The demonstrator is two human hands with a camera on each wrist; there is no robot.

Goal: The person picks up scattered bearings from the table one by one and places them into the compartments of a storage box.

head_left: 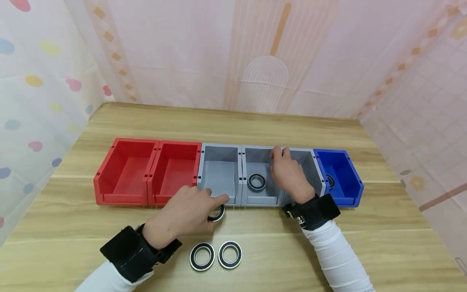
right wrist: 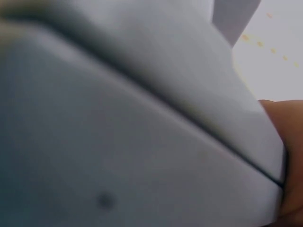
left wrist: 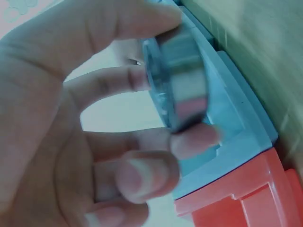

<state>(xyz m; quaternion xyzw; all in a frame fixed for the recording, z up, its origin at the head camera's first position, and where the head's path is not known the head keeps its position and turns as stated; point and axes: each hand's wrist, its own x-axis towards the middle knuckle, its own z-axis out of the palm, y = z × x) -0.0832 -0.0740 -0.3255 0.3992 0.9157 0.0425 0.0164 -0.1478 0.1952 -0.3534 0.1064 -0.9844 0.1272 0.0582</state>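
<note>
My left hand (head_left: 186,209) pinches a ball bearing (left wrist: 187,80) between thumb and fingers, just in front of the grey bins. In the left wrist view the bearing is edge-on and blurred. On the table below that hand lie two more bearings, a left one (head_left: 202,256) and a right one (head_left: 230,254), side by side. My right hand (head_left: 290,174) is over the divider between the middle grey bin (head_left: 260,200) and the right grey bin (head_left: 308,158), fingers bent downward. What those fingers hold, if anything, is hidden; grey bin walls (right wrist: 142,142) fill most of the right wrist view.
Two red bins (head_left: 122,198) stand at the row's left end, a blue bin (head_left: 346,172) at its right. One bearing (head_left: 256,183) lies in the middle grey bin, another (head_left: 330,181) in the blue one. Patterned cloth (head_left: 182,48) hangs behind the wooden table (head_left: 233,115).
</note>
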